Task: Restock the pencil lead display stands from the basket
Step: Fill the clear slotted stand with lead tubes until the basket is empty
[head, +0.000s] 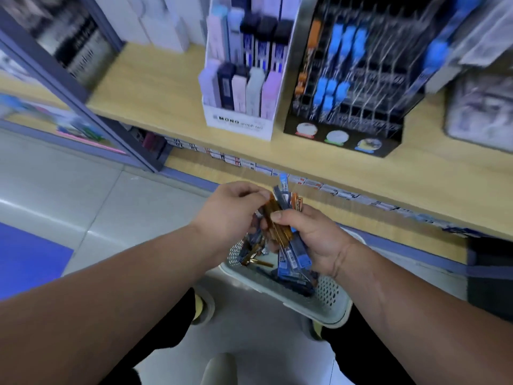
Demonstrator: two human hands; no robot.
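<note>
My right hand [311, 234] grips a fanned bundle of pencil lead packs [291, 245], blue and orange, held above the basket. My left hand [230, 209] pinches the top of an orange pack [273, 208] in that bundle. Below the hands stands a pale perforated basket [330, 295] on the floor, with more blue and orange packs [252, 257] lying inside. On the wooden shelf ahead stands a black wire display stand [361, 87] partly filled with blue and orange packs. Left of it is a white MONO display box [238, 120] with pastel and dark cases.
The wooden shelf [155, 87] has bare space left of the white box. A lower shelf edge [361, 218] carries a row of small boxes. A blue shelf post [83, 107] rises at the left. Grey packaged goods [477, 112] sit at the right. My legs flank the basket.
</note>
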